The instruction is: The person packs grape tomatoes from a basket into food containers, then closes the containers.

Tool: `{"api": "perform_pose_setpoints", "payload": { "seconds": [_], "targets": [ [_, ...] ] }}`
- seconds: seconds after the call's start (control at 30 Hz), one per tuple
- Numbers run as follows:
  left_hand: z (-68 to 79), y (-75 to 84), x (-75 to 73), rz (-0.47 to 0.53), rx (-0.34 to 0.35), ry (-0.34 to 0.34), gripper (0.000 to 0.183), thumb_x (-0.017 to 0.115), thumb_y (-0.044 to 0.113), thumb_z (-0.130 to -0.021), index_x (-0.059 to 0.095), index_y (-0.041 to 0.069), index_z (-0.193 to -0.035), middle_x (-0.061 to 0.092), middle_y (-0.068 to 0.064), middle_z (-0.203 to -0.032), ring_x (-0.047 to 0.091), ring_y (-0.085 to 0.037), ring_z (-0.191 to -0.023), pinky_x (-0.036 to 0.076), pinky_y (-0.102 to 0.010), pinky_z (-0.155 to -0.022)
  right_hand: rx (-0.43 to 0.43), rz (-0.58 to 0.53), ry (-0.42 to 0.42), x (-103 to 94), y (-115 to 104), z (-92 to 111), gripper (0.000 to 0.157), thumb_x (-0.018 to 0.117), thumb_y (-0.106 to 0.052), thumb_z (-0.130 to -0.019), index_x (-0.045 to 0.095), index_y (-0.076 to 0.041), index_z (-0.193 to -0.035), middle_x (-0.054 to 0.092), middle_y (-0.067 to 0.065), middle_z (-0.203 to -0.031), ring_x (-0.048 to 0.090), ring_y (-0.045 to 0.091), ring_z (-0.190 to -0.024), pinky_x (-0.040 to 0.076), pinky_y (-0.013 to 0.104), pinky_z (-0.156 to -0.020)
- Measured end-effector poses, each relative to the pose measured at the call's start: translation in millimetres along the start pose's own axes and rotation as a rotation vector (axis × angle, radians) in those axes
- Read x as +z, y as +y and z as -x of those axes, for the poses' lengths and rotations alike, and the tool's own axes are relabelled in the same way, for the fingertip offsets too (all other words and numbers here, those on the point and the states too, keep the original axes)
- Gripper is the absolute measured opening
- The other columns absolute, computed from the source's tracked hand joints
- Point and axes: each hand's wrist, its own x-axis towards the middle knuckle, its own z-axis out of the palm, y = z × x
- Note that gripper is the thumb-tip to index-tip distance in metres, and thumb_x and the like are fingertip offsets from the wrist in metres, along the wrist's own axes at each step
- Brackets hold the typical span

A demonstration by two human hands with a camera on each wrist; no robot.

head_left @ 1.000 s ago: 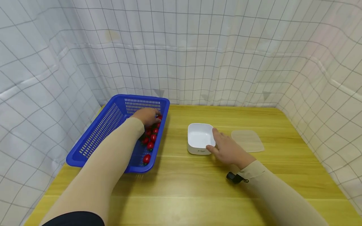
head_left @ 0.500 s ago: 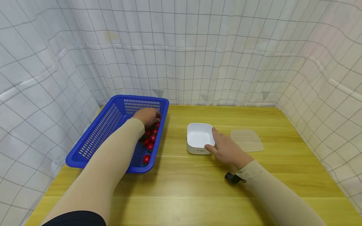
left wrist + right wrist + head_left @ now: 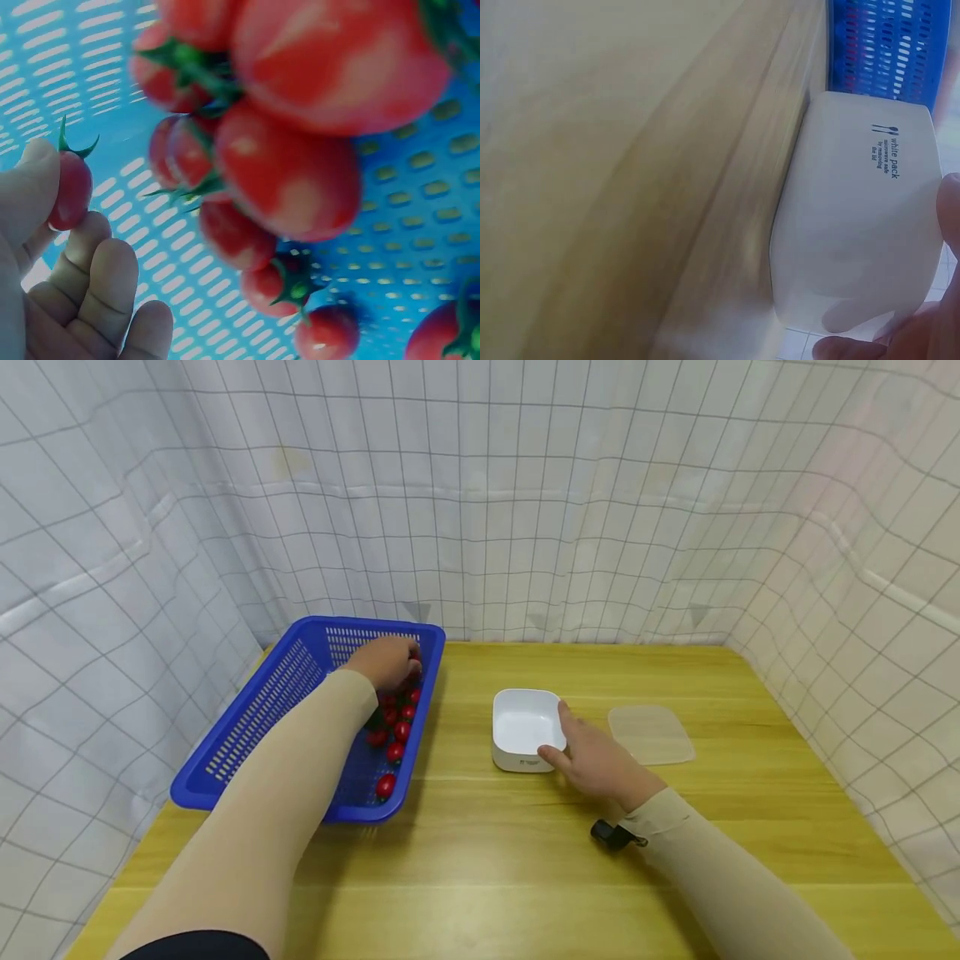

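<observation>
Inside the blue plastic basket [image 3: 360, 812], my left hand [image 3: 384, 662] is low at the far right side. In the left wrist view, its thumb and finger pinch a small red cherry tomato [image 3: 73, 191] with a green stem cap. Several other cherry tomatoes [image 3: 289, 172] lie in the basket along its right wall. My right hand [image 3: 598, 760] holds the near right corner of a square white container [image 3: 517, 761], thumb at the near rim and fingers along the right wall. Nothing lies in the container. The right wrist view shows printed lettering on its white wall [image 3: 847, 225].
A translucent lid [image 3: 651, 735] lies flat on the wooden table [image 3: 480, 877] right of the container. White checked curtains [image 3: 487, 527] enclose the table at the back and both sides. A small black device [image 3: 611, 835] sits at my right wrist.
My left hand has lifted slightly and drawn back a little within the basket, and some tomatoes there have shifted. My right hand keeps its place on the container.
</observation>
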Motion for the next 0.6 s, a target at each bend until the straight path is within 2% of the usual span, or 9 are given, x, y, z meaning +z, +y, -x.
{"api": "perform_pose_setpoints", "payload": {
  "seconds": [0.17, 0.37, 0.5, 0.6],
  "targets": [
    [2.6, 3.3, -9.1, -0.011, 0.026, 0.052, 0.029, 0.055, 0.027, -0.111, 0.064, 0.007, -0.130, 0.073, -0.013, -0.113, 0.069, -0.030, -0.104, 0.056, -0.052, -0.100, 0.026, -0.010, -0.030, -0.9, -1.0, 0.4, 0.095, 0.046, -0.055, -0.109, 0.003, 0.009, -0.165, 0.038, 0.035, -0.161, 0.043, 0.046, -0.149, 0.039, 0.057, -0.121],
    [7.7, 4.8, -19.4, 0.025, 0.032, 0.099, 0.035, 0.054, 0.029, -0.111, 0.062, 0.004, -0.134, 0.072, -0.016, -0.124, 0.067, -0.035, -0.117, 0.050, -0.056, -0.109, 0.040, -0.019, -0.060, -1.8, -0.8, 1.3, 0.096, 0.044, -0.058, -0.109, -0.001, 0.005, -0.166, 0.040, 0.034, -0.161, 0.046, 0.044, -0.148, 0.042, 0.057, -0.119],
    [11.5, 2.5, -25.7, 0.071, 0.045, 0.123, 0.033, 0.054, 0.029, -0.111, 0.062, 0.004, -0.132, 0.071, -0.016, -0.121, 0.067, -0.034, -0.113, 0.051, -0.054, -0.105, 0.042, -0.021, -0.074, -2.5, -0.7, 0.8, 0.097, 0.043, -0.059, -0.109, -0.002, 0.005, -0.166, 0.038, 0.032, -0.162, 0.046, 0.042, -0.149, 0.042, 0.056, -0.119],
    [14.0, 2.6, -29.0, 0.090, 0.067, 0.135, 0.032, 0.053, 0.029, -0.111, 0.061, 0.005, -0.132, 0.071, -0.014, -0.118, 0.066, -0.031, -0.108, 0.052, -0.052, -0.101, 0.045, -0.019, -0.082, -3.2, -1.0, 0.0, 0.097, 0.043, -0.060, -0.109, -0.001, 0.005, -0.166, 0.045, 0.032, -0.159, 0.050, 0.041, -0.146, 0.044, 0.055, -0.118]
  ]
}}
